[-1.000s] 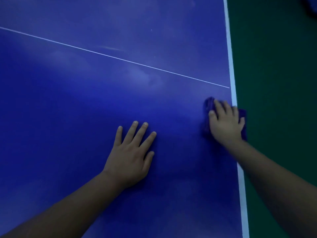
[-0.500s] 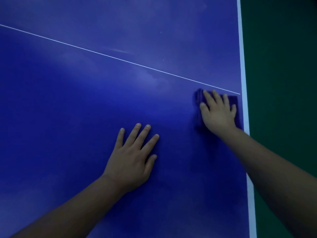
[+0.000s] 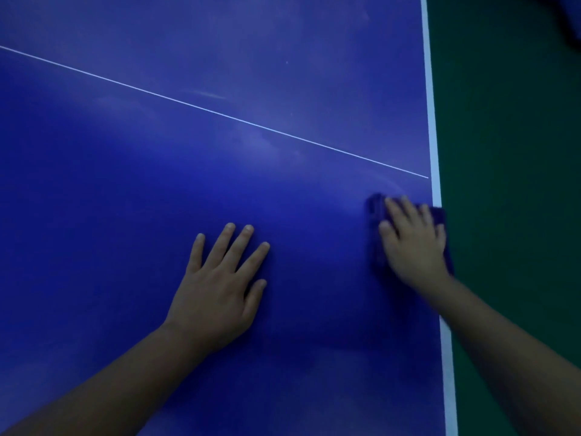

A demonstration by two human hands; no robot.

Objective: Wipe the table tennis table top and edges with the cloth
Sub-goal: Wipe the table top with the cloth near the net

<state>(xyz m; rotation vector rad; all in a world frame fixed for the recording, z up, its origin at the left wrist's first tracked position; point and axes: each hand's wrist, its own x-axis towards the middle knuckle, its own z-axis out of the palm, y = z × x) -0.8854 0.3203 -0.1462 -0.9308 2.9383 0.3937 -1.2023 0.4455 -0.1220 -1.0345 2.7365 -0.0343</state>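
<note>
Head view: right hand (image 3: 412, 243), fingers flat, presses dark blue folded cloth (image 3: 375, 215) on blue worktop (image 3: 188, 152) right edge; left hand (image 3: 217, 287) splayed, bracing. Edge wiping underway; next stroke likely follows white border stripe (image 3: 432, 121).

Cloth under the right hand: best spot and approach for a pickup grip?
Probably the cloth's left margin: a thick, bunched strip showing beside the right hand, which lies flat over the rest. Come from above, on the table's inner side. The right margin overhangs the white edge line and shows only as a thin sliver.
</note>
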